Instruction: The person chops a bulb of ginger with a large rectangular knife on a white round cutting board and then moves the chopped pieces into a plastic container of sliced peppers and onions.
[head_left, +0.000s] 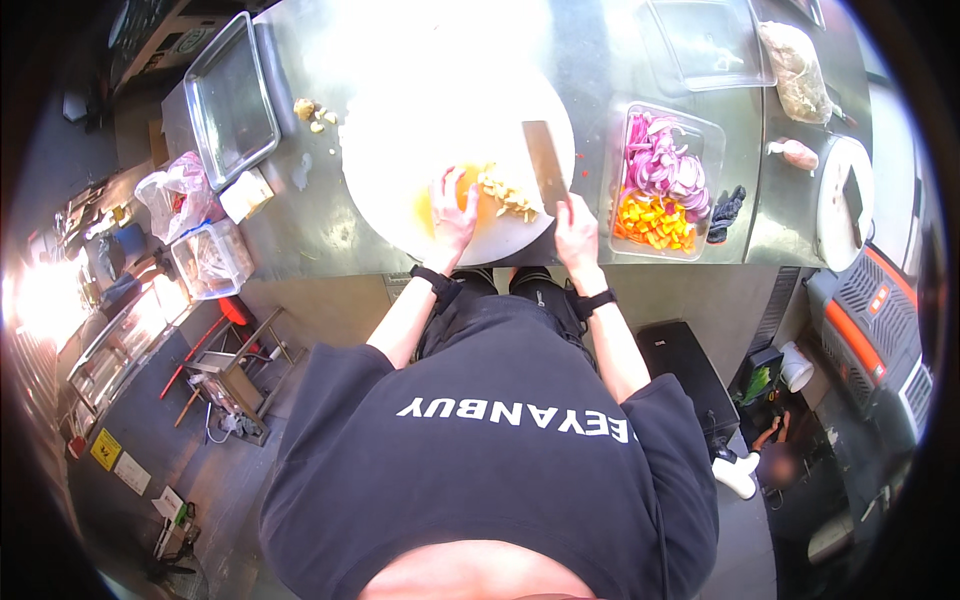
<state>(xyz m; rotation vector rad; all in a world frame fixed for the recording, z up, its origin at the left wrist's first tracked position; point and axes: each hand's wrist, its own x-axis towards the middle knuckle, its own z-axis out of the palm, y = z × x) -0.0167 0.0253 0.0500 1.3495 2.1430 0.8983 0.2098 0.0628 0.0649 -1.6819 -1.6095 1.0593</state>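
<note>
My right hand (576, 231) grips the handle of a cleaver (546, 161), whose broad blade points away from me over the right side of a round white cutting board (517, 244). Left of the blade lies a strip of pale yellow cut pieces (507, 193), perhaps ginger or garlic; I cannot tell which. My left hand (452, 206) rests on the board beside these pieces, fingers spread and thumb toward them. Nothing shows in its grasp. Strong glare washes out the far part of the board.
Right of the board, a clear plastic container (716, 161) holds sliced red onion (667, 161) and diced orange pepper (656, 225). A black glove (727, 214) lies beside it. Farther right, a knife (853, 202) rests on a white board (831, 217). A metal tray (232, 101) stands left, near garlic cloves (318, 126).
</note>
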